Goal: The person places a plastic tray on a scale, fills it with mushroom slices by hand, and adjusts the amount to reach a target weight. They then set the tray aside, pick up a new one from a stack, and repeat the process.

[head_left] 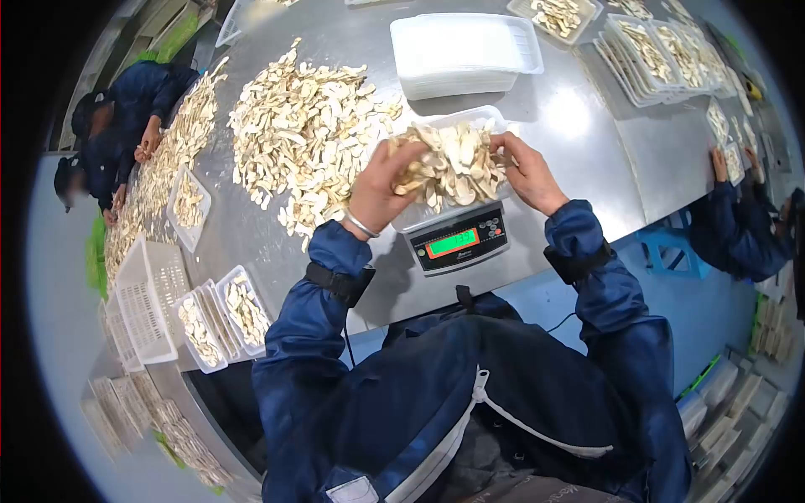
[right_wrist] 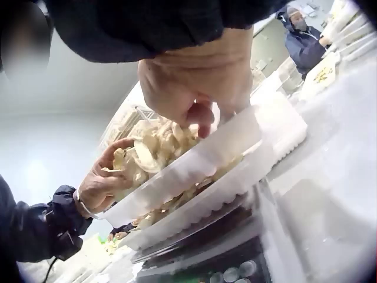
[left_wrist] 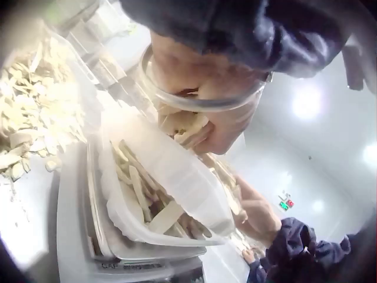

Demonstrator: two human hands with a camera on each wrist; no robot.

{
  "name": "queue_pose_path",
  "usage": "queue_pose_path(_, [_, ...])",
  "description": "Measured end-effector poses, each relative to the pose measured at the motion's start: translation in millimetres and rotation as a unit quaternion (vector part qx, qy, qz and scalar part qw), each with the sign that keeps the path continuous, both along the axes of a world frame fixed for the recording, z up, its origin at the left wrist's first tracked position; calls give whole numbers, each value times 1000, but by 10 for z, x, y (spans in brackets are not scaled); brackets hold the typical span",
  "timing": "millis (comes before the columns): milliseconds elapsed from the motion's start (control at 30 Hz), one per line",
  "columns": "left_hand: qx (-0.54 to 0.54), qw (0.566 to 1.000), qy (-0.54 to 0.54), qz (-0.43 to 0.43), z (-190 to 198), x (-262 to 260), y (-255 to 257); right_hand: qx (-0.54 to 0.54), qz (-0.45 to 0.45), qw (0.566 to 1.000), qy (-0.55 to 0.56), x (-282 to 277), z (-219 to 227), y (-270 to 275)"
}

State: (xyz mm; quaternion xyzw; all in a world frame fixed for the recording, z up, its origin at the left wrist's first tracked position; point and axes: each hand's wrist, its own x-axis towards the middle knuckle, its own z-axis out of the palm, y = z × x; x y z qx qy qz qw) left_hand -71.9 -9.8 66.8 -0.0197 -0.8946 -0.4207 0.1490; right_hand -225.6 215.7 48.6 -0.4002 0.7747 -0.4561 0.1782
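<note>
The step in hand looks to be filling a tray (right_wrist: 200, 162) and weighing it: it sits on the scale (head_left: 459, 243) by the near edge of the metal surface (head_left: 587, 168), heaped with pale slices (head_left: 453, 159). The left hand (head_left: 381, 186) has its fingers curled partway round slices at the tray's left side; the right hand (head_left: 532, 174) has its fingers bent down at the right end, touching slices, though whether they pinch any I cannot tell. The display is lit green, its digits too blurred to trust. The next move probably calls for settling the heap inside the rim and letting go, so that the hands' weight does not upset the reading. The loose pile (head_left: 310, 126) spreads left of the scale toward the far edge, handy for topping up. A stack of trays (head_left: 465, 54) stands just behind, limiting reach that way. Filled trays (head_left: 214, 310) and a crate (head_left: 155, 293) crowd the near left corner; more full trays (head_left: 616, 67) stand toward the far right corner. Other people work at the left edge (head_left: 155, 92) and right edge (head_left: 742, 230).
</note>
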Motion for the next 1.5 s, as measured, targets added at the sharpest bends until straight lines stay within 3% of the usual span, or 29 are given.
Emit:
queue_pose_path(100, [164, 984, 22, 68, -33, 74, -44, -37, 23, 996, 72, -64, 67, 116])
queue_pose_path(167, [381, 915, 27, 128, -47, 205, -138, -32, 20, 998, 43, -90, 206, 146])
queue_pose_path(233, [414, 891, 53, 179, -12, 330, -310, -34, 13, 999, 26, -156, 246, 224])
queue_pose_path(300, [405, 886, 73, 212, -97, 505, -601, -61, 11, 997, -55, -175, 197, 254])
queue_pose_path(367, [288, 920, 52, 261, -304, 644, -1005, -85, -13, 987, -137, -154, 53, 246])
queue_pose_path(400, [281, 923, 7, 263, -376, 727, -1189, -58, -6, 994, -92, -161, 45, 238])
queue_pose_path(433, [79, 958, -4, 274, -668, 800, -1480, -32, -7, 999, -27, -125, 92, 194])
queue_pose_path(500, [-163, 933, -66, 314, -630, 821, -1470, 17, -10, 995, 100, -7, 191, 86])
queue_pose_path(533, [-144, 951, -5, 275, -442, 730, -1253, 42, 5, 997, 59, 42, 204, 36])
queue_pose_path(600, [67, 964, -41, 256, -246, 552, -618, 87, 0, 995, 56, 144, 219, -10])
queue_pose_path(633, [34, 984, -13, 175, -91, 459, -293, 106, -1, 993, 60, 156, 232, -50])
queue_pose_path(667, [13, 991, -68, 118, 42, 383, -35, 99, 1, 992, 79, 176, 218, -86])
queue_pose_path(700, [-42, 997, -28, 59, 35, 256, 161, 92, 4, 991, 97, 200, 188, -104])
queue_pose_path(833, [-79, 993, -56, 67, -130, -85, 513, 74, 26, 985, 152, 206, 163, -269])
queue_pose_path(1067, [40, 991, -31, 126, -220, -287, 579, -6, -1, 987, 161, 101, 42, -372])
queue_pose_path(1133, [67, 986, -1, 154, -168, -331, 631, -37, -10, 990, 137, 86, 94, -399])
queue_pose_path(1267, [64, 981, 55, 176, 13, -393, 653, -76, -9, 974, 213, 53, 329, -462])
queue_pose_path(1500, [83, 953, 135, 259, 382, -131, 395, -114, 76, 961, 239, 195, 815, -930])
